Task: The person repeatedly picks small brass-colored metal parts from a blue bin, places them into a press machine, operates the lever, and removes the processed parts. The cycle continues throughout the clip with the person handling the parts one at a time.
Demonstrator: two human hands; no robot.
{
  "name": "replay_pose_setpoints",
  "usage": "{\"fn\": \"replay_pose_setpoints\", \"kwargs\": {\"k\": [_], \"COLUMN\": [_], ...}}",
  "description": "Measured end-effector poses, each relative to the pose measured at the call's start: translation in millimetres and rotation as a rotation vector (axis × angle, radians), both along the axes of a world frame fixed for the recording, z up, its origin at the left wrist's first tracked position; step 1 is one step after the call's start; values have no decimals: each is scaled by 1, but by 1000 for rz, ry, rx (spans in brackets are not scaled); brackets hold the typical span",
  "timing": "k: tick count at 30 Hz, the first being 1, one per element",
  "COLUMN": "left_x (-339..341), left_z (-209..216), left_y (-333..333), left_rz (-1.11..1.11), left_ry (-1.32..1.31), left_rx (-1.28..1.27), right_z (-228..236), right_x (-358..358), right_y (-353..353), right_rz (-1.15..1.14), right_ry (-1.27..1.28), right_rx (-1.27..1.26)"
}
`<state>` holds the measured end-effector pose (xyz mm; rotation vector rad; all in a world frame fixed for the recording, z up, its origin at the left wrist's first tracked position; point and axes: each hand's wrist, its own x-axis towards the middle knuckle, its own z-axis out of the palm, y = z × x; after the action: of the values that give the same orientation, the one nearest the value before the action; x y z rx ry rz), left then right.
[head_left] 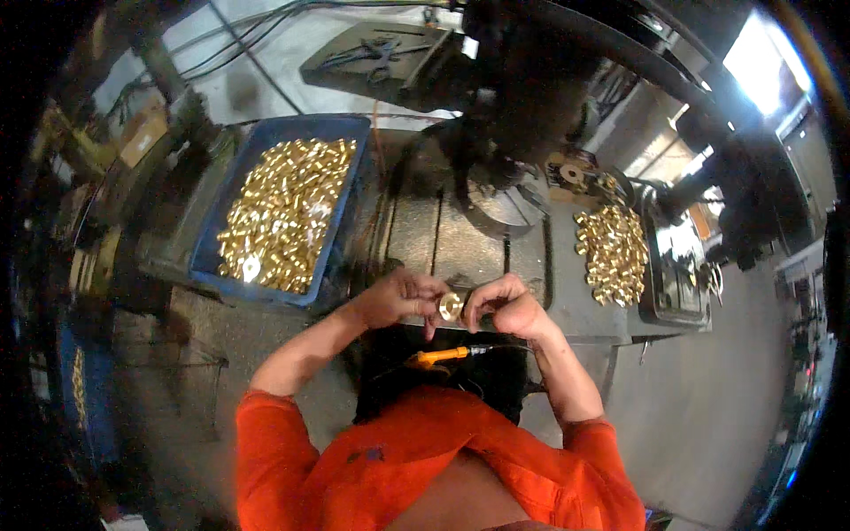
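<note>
Brass piece [451, 307] is pinched in the left hand [396, 296], round face showing; right hand [506, 306] is half-curled just beside it, can't tell if it's gripping too.

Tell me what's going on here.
The person's left hand pinches a round gold-coloured piece; the right hand is close beside it, though whether it grips too is unclear. A blue bin of gold-coloured parts stands to the left, a loose pile lies to the right, and a yellow tool shows below the hands.
</note>
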<state>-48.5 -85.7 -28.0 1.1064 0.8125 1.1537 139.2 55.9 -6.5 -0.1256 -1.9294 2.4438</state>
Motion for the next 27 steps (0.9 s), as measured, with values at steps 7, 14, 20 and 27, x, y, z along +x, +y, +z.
{"fn": "replay_pose_setpoints", "kwargs": {"k": [7, 14, 20, 27], "left_x": [27, 40, 35, -1], "left_z": [-24, -15, -9, -26], "left_y": [13, 21, 42, 117], "left_rz": [-201, 36, 234, 645], "left_ry": [-123, -187, -53, 12], "left_rx": [-92, -85, -103, -29], "right_z": [-24, -15, -18, -24], "right_x": [24, 27, 29, 72], "right_y": [2, 8, 23, 48], "right_rz": [-35, -203, -329, -606], "right_ry": [-4, 19, 76, 34], "right_rx": [-245, -177, -18, 29]}}
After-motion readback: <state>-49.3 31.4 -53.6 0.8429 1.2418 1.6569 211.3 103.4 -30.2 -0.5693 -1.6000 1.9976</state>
